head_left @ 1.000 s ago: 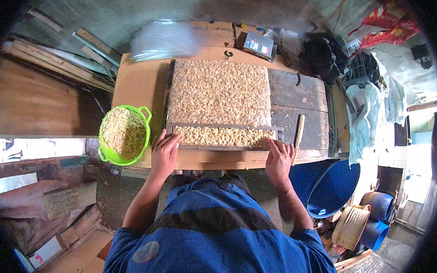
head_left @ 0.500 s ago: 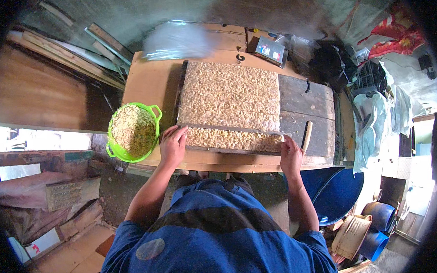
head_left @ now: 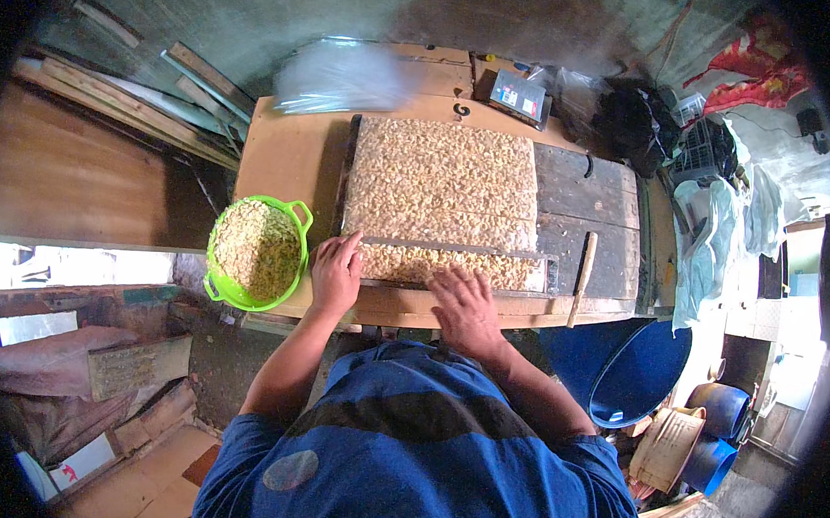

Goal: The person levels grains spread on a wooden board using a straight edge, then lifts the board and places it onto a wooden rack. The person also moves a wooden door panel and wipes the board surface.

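Lumpy strip [head_left: 396, 263] in rectangular frame [head_left: 452, 248]

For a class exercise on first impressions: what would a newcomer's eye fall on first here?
Probably the broad pale slab of small pieces in the middle of the table, with the left hand at the near-left corner and the right hand, fingers spread, at the narrow near strip. Next, the bright green basin of similar pieces at the table's left; then the big blue tub at lower right.
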`<state>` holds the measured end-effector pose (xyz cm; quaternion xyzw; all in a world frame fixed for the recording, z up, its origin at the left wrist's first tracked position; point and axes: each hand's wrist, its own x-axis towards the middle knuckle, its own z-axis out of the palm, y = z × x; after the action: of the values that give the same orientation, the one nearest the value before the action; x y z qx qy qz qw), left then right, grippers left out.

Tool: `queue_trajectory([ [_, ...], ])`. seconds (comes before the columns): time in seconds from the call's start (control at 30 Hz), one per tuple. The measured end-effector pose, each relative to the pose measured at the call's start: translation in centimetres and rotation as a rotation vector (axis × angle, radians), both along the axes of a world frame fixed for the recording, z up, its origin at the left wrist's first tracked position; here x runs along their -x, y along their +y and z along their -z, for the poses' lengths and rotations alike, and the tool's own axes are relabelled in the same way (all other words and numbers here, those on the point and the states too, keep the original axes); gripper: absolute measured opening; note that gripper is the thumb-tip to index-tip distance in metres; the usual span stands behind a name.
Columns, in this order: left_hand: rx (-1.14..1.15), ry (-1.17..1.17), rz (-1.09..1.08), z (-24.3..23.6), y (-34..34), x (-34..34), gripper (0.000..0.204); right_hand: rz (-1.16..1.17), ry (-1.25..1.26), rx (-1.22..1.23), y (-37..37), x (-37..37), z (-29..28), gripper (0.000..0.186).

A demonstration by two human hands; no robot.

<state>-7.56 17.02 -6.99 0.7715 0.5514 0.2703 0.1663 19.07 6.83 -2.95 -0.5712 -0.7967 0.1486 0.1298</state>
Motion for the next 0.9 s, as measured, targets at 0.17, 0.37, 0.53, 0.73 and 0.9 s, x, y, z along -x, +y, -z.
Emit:
queue_trajectory([
  [0.17, 0.066, -0.041, -0.035, -0.5, -0.2, -0.1, 0.039, -0.059, -0.061, 0.087, 1.1, 2.1, 0.3, 0.054],
  [0.37, -0.022, 0.01, 0.009, -1.7, -4.8, 1.1, 0.053, -0.02, -0.081, 0.107, 1.5, 2.3, 0.4, 0.047],
  [0.53, 0.152, 0.172, 0.18, -1.4, -7.9, 1.5, 0.067, 0.004, -0.013, -0.04, 4.1, 4.2, 0.1, 0.047],
  [0.73, 0.205, 0.208, 0.178, -0.2, -7.5, 1.6, 0.074, 0.037, -0.07, -0.059, 9.4, 7.8, 0.7, 0.053],
  [0.9, 0.164, 0.183, 0.198, 0.4, -7.5, 2.1, 0.076, -0.006, -0.038, -0.018, 10.2, 9.3, 1.5, 0.044],
])
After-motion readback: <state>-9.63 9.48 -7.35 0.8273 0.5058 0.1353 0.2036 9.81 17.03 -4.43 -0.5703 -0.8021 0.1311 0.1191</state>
